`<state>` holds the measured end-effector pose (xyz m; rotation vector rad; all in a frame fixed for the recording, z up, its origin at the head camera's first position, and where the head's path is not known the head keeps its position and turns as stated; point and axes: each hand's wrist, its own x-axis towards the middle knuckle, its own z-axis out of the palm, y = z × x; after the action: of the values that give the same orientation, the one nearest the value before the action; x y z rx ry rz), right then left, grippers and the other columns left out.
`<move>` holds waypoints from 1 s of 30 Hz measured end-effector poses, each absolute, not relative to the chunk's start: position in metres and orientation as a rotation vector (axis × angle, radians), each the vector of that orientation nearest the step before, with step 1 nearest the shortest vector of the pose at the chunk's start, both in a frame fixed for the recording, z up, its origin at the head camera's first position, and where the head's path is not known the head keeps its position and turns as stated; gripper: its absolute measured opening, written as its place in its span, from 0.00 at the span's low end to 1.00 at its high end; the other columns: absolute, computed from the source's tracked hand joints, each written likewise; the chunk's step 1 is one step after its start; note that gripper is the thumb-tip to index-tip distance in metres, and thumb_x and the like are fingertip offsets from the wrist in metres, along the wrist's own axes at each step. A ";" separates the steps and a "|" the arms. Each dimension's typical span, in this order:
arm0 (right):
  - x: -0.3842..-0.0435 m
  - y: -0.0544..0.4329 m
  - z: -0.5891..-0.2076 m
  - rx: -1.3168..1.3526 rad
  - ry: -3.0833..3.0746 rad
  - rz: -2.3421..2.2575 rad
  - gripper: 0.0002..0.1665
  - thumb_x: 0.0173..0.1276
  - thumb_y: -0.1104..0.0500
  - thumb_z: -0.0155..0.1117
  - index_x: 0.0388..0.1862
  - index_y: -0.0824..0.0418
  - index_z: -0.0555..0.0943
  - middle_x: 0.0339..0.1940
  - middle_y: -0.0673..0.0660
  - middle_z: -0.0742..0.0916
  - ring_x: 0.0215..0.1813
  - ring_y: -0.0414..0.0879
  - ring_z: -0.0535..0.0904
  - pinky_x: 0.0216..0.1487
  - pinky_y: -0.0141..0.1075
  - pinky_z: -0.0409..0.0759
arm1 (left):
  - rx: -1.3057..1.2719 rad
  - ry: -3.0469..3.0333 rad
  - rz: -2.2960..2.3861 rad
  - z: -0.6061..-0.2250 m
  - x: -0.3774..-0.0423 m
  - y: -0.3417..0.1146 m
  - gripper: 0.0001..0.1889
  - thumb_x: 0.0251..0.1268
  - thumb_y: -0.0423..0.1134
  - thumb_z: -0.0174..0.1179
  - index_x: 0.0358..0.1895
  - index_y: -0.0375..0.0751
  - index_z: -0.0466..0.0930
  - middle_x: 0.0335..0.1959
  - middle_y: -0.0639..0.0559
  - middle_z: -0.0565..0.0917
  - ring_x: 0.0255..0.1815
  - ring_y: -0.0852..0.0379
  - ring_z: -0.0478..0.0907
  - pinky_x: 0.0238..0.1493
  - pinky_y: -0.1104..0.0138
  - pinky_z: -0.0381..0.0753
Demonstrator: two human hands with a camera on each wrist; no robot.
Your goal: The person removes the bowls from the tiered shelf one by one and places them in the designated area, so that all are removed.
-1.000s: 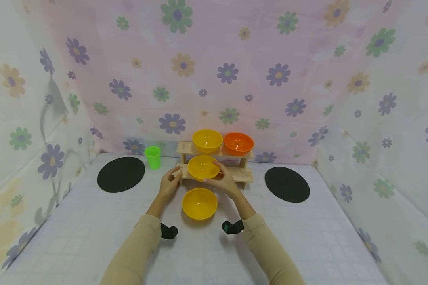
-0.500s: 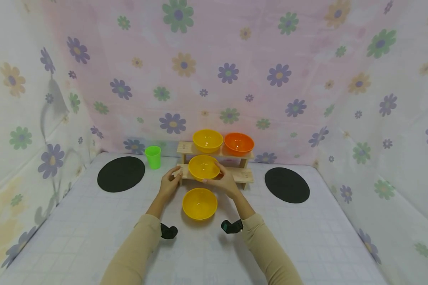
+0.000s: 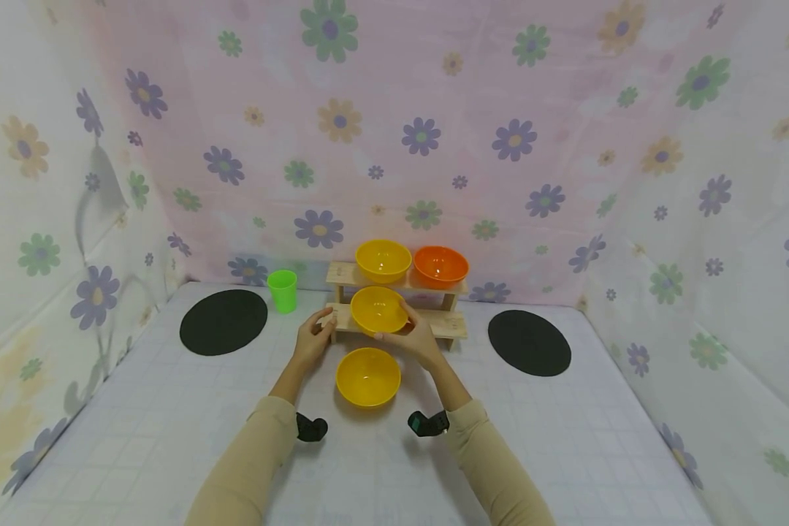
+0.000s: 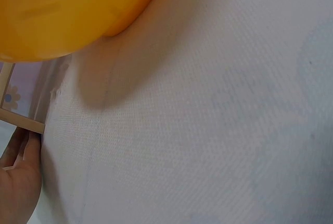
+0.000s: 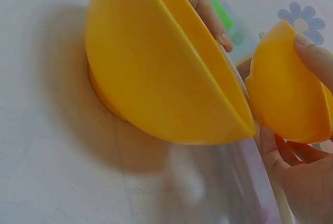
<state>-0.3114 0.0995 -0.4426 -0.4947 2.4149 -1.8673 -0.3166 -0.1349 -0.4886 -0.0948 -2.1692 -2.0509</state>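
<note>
In the head view my right hand (image 3: 419, 338) grips a yellow bowl (image 3: 379, 310) by its right side, thumb near the rim and fingers beneath. This bowl is at the lower step of a two-step wooden rack (image 3: 443, 321); whether it rests on the wood is hard to tell. My left hand (image 3: 312, 340) holds the left end of that lower step. A second yellow bowl (image 3: 368, 378) stands upright on the table between my forearms. The right wrist view shows the held bowl (image 5: 286, 86) pinched by my right hand (image 5: 307, 182), with the table bowl (image 5: 156, 73) nearer.
On the rack's upper step sit another yellow bowl (image 3: 383, 261) and an orange bowl (image 3: 440, 267). A green cup (image 3: 283, 291) stands left of the rack. Black round mats (image 3: 223, 322) (image 3: 529, 342) lie at either side. Flowered cloth walls (image 3: 394, 146) enclose the table.
The yellow bowl in my right hand has shifted slightly to the right along the lower step. My left hand has stayed at the rack's left end.
</note>
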 end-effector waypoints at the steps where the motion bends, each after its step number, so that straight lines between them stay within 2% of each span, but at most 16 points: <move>1: -0.311 0.100 -0.443 -0.494 2.415 -1.867 0.51 0.56 0.58 0.71 0.74 0.64 0.55 0.73 0.63 0.61 0.70 0.57 0.61 0.68 0.47 0.60 | -0.105 -2.163 -2.041 -0.490 -0.317 -0.135 0.21 0.69 0.38 0.54 0.63 0.36 0.71 0.46 0.35 0.79 0.32 0.57 0.69 0.27 0.73 0.68; 3: -0.310 0.100 -0.443 -0.498 2.412 -1.879 0.51 0.56 0.60 0.72 0.74 0.64 0.55 0.73 0.63 0.63 0.67 0.57 0.64 0.66 0.47 0.63 | -0.112 -2.166 -2.012 -0.499 -0.322 -0.136 0.21 0.68 0.42 0.55 0.62 0.40 0.72 0.46 0.37 0.79 0.33 0.57 0.70 0.28 0.72 0.68; 5: -0.313 0.101 -0.450 -0.496 2.426 -1.897 0.51 0.54 0.58 0.73 0.74 0.61 0.57 0.72 0.61 0.65 0.64 0.55 0.67 0.63 0.45 0.67 | -0.094 -2.186 -1.994 -0.504 -0.326 -0.137 0.21 0.68 0.44 0.55 0.62 0.42 0.72 0.51 0.40 0.79 0.35 0.57 0.70 0.30 0.72 0.69; 7: -0.311 0.102 -0.451 -0.488 2.448 -1.894 0.51 0.53 0.58 0.73 0.73 0.61 0.58 0.71 0.60 0.66 0.61 0.54 0.69 0.61 0.45 0.70 | -0.014 -2.256 -1.982 -0.498 -0.325 -0.136 0.22 0.69 0.42 0.54 0.64 0.39 0.70 0.58 0.36 0.74 0.39 0.55 0.70 0.33 0.73 0.69; 10: -0.309 0.104 -0.452 -0.493 2.466 -1.904 0.51 0.53 0.58 0.74 0.73 0.62 0.59 0.70 0.60 0.68 0.60 0.54 0.70 0.61 0.45 0.70 | 0.029 -2.289 -1.992 -0.495 -0.325 -0.135 0.23 0.70 0.41 0.53 0.65 0.39 0.68 0.63 0.37 0.70 0.42 0.55 0.69 0.34 0.75 0.69; 15: -0.304 0.108 -0.453 -0.507 2.460 -1.934 0.49 0.54 0.60 0.73 0.72 0.64 0.59 0.69 0.60 0.69 0.62 0.54 0.70 0.63 0.46 0.68 | 0.037 -2.292 -2.002 -0.495 -0.324 -0.135 0.22 0.70 0.40 0.53 0.65 0.40 0.68 0.62 0.37 0.72 0.40 0.57 0.69 0.34 0.75 0.69; 22: -0.296 0.115 -0.452 -0.472 2.446 -1.917 0.50 0.55 0.61 0.72 0.73 0.64 0.57 0.71 0.60 0.66 0.64 0.54 0.69 0.64 0.44 0.67 | 0.022 -2.284 -1.988 -0.496 -0.325 -0.135 0.22 0.70 0.39 0.53 0.66 0.40 0.68 0.57 0.35 0.75 0.37 0.60 0.70 0.33 0.74 0.69; 30: -0.273 0.125 -0.430 -0.535 2.431 -1.911 0.48 0.57 0.67 0.68 0.71 0.74 0.53 0.71 0.70 0.62 0.68 0.64 0.63 0.65 0.50 0.62 | 0.037 -2.297 -1.991 -0.497 -0.325 -0.134 0.22 0.70 0.41 0.53 0.65 0.41 0.68 0.55 0.35 0.75 0.38 0.58 0.69 0.33 0.74 0.69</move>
<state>-0.2732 0.1247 -0.4301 -0.5354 2.4309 -1.9112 -0.3250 -0.1340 -0.4970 0.0367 -2.2969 -1.9906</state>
